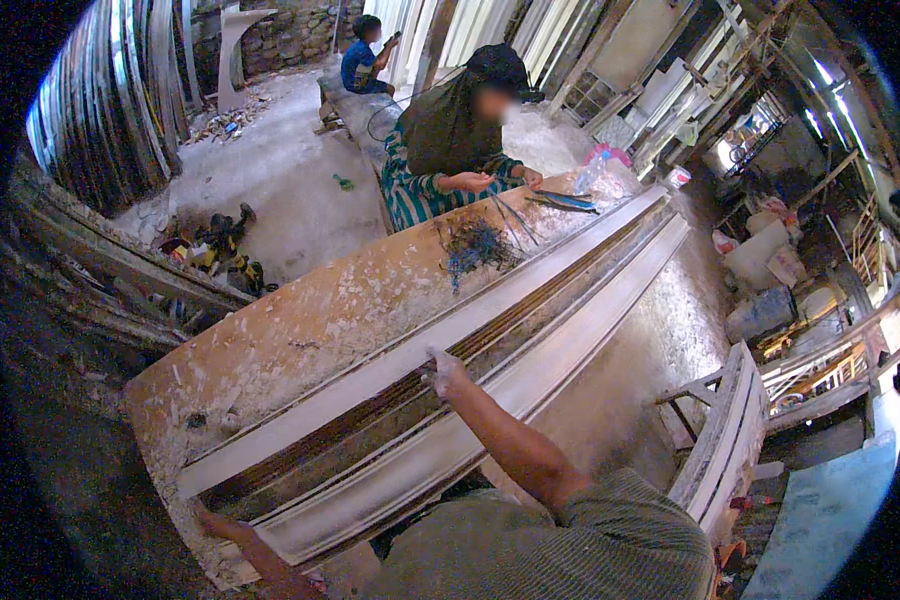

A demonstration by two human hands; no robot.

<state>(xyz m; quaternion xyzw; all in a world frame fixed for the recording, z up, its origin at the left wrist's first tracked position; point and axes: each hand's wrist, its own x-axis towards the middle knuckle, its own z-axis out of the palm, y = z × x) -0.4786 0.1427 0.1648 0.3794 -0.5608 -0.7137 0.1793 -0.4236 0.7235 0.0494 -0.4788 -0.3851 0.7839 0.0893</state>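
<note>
R hand (444, 372) at frame ctr, fingers pressed flat on long white moulding (530, 300) running lower left to upper right across workbench (300, 320). L hand (220, 527) bottom left, at moulding's near end; grip can't tell.

Plaster moulding workshop, rough and dusty.
Landmark: the long plaster-caked workbench (300, 330). On it lies a long white cornice mould (490, 340) running corner to corner, plus a tangle of blue fibre (475, 245) near its far end. Behind the bench a seated co-worker (450, 140) handles strands. Left of the bench, curved moulding strips (110, 100) lean stacked against the wall; tools and scraps (215, 250) litter the concrete floor. Right of the bench, more finished white mouldings (725, 440) and buckets (760, 310).
</note>
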